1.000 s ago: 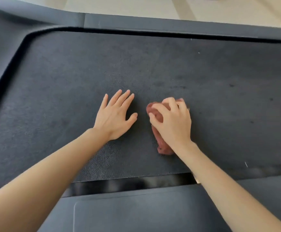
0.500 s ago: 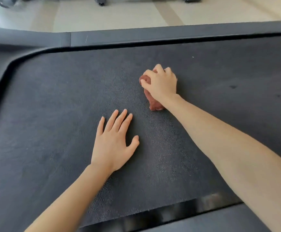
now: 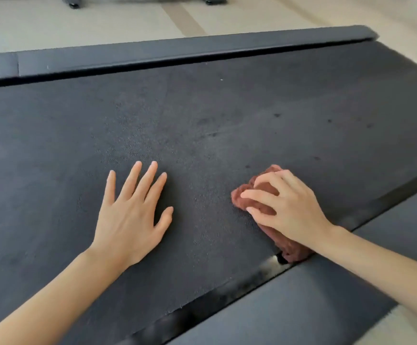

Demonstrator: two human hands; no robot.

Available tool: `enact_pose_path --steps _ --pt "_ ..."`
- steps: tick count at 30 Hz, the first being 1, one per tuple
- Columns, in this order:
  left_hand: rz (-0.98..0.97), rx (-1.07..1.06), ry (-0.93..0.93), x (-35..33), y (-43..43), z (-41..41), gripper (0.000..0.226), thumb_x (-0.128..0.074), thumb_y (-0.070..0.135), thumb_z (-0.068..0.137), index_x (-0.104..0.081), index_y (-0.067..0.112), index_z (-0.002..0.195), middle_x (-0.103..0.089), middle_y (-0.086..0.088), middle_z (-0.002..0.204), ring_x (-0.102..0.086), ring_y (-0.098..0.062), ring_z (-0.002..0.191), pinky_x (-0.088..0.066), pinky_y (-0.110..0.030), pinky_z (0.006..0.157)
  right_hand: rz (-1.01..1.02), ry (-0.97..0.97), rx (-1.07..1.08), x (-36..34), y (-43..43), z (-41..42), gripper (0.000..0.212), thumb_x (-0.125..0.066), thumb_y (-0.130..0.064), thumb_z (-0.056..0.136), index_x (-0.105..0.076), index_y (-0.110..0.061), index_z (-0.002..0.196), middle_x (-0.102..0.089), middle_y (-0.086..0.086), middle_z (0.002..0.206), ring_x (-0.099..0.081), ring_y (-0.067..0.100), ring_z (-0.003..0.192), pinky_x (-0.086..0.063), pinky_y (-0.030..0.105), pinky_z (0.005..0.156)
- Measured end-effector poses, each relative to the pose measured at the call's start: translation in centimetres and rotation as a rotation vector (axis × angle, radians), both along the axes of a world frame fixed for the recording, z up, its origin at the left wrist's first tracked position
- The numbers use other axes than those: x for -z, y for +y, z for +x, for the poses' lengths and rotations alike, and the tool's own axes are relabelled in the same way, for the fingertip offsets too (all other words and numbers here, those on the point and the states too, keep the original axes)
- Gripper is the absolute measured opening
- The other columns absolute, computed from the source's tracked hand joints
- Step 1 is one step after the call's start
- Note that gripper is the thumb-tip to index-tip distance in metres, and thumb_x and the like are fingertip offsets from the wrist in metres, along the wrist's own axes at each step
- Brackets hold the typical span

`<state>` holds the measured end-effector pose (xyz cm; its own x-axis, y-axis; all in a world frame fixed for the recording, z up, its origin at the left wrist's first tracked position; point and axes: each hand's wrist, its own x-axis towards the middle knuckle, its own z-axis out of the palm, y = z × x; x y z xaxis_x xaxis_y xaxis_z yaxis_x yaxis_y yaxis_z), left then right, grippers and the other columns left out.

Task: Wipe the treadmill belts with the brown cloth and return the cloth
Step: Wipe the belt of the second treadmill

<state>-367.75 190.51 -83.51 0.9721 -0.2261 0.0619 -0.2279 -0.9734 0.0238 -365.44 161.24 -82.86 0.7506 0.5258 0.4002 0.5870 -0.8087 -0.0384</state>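
On the belt point(image 3: 227, 108) by the near rail point(image 3: 302, 295): left hand point(image 3: 130, 220) spread, right hand point(image 3: 294, 210) gripping brown cloth point(image 3: 290, 249).

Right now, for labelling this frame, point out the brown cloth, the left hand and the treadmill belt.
brown cloth point(image 3: 289, 250): head view, its near tail end.
left hand point(image 3: 128, 220): head view, back of the hand.
treadmill belt point(image 3: 227, 108): head view, bare textured middle.

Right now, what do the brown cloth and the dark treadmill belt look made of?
Bunched brown cloth: soft matte terry-like fabric, perhaps cotton or microfibre; it crumples into folds under the right hand. Dark grey treadmill belt: matte, probably rubber or PVC; its surface is finely pebbled without glare.
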Motion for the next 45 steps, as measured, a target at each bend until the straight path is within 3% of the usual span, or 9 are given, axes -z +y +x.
enact_pose_path --steps 2,5,7,16,20,25,34,39,45 --pt "-0.010 0.084 0.012 -0.1 -1.7 0.2 0.068 -0.018 0.054 0.089 -0.036 0.017 0.143 -0.026 -0.002 0.153 -0.016 -0.023 0.143 -0.012 -0.055 0.114 -0.037 0.023 0.216 -0.5 -3.2 2.3 0.022 -0.059 -0.037 0.085 -0.073 -0.024 0.095 -0.063 0.003 0.103 -0.056 0.031 0.092 -0.052 0.038 0.076" --pt "-0.018 0.107 0.054 0.7 -4.0 0.5 0.076 0.002 0.059 0.084 -0.013 0.023 0.150 -0.004 0.005 0.158 0.004 -0.018 0.145 -0.002 -0.052 0.116 0.083 0.125 0.657 -0.4 -6.4 4.0 0.022 -0.058 -0.039 0.089 -0.067 -0.031 0.108 -0.054 0.001 0.117 -0.047 0.031 0.108 -0.040 0.034 0.073" --pt "-0.041 0.092 0.047 1.5 -4.4 0.7 0.079 0.008 0.059 0.080 -0.006 0.024 0.150 0.002 0.006 0.158 0.009 -0.018 0.145 0.002 -0.051 0.116 0.102 0.154 0.787 -0.3 -5.1 4.2 0.025 -0.053 -0.040 0.092 -0.064 -0.033 0.113 -0.051 0.001 0.122 -0.045 0.032 0.110 -0.041 0.036 0.079" --pt "-0.084 0.122 0.035 1.6 -4.2 0.4 0.081 0.003 0.060 0.081 -0.016 0.021 0.149 -0.010 0.001 0.157 -0.002 -0.021 0.145 -0.002 -0.049 0.116 0.062 0.055 0.179 0.3 5.6 -4.1 0.020 -0.056 -0.032 0.080 -0.071 -0.024 0.091 -0.062 0.000 0.098 -0.055 0.028 0.085 -0.050 0.039 0.071" --pt "-0.090 0.110 0.030 1.7 -4.2 0.4 0.081 0.001 0.061 0.081 -0.019 0.021 0.149 -0.013 0.001 0.157 -0.004 -0.021 0.145 -0.003 -0.048 0.117 0.065 0.028 0.370 0.1 0.4 -1.3 0.019 -0.064 -0.030 0.081 -0.072 -0.028 0.097 -0.063 0.000 0.101 -0.056 0.028 0.089 -0.051 0.036 0.071" --pt "-0.109 0.102 0.032 1.6 -4.1 0.2 0.079 -0.003 0.061 0.083 -0.022 0.021 0.148 -0.016 0.002 0.156 -0.007 -0.020 0.145 -0.005 -0.048 0.117 0.103 0.170 0.781 -0.6 -7.5 2.6 0.025 -0.054 -0.036 0.089 -0.065 -0.036 0.111 -0.054 -0.002 0.118 -0.048 0.029 0.107 -0.041 0.035 0.083" --pt "-0.075 0.025 0.006 1.2 -3.9 1.0 0.079 -0.017 0.062 0.086 -0.028 0.011 0.146 -0.023 -0.004 0.154 -0.015 -0.021 0.143 -0.013 -0.052 0.115 0.059 0.094 0.014 0.0 5.5 4.0 0.021 -0.062 -0.034 0.079 -0.073 -0.024 0.094 -0.063 0.000 0.098 -0.054 0.030 0.087 -0.049 0.040 0.071" --pt "-0.081 -0.038 0.049 1.2 -4.2 3.7 0.083 -0.003 0.065 0.081 -0.012 0.020 0.149 -0.006 0.003 0.157 0.004 -0.015 0.144 0.001 -0.047 0.117 0.145 0.076 0.032 0.5 1.7 9.3 0.021 -0.066 -0.037 0.080 -0.073 -0.032 0.099 -0.062 -0.005 0.101 -0.055 0.023 0.090 -0.040 0.026 0.069" --pt "-0.121 -0.055 0.052 1.7 -4.5 3.7 0.073 -0.012 0.063 0.087 -0.017 0.023 0.149 -0.007 0.008 0.156 0.003 -0.012 0.145 -0.003 -0.048 0.117 0.155 0.199 0.152 -0.1 3.2 22.1 0.023 -0.060 -0.044 0.083 -0.067 -0.039 0.104 -0.058 -0.004 0.111 -0.053 0.027 0.105 -0.043 0.033 0.084"
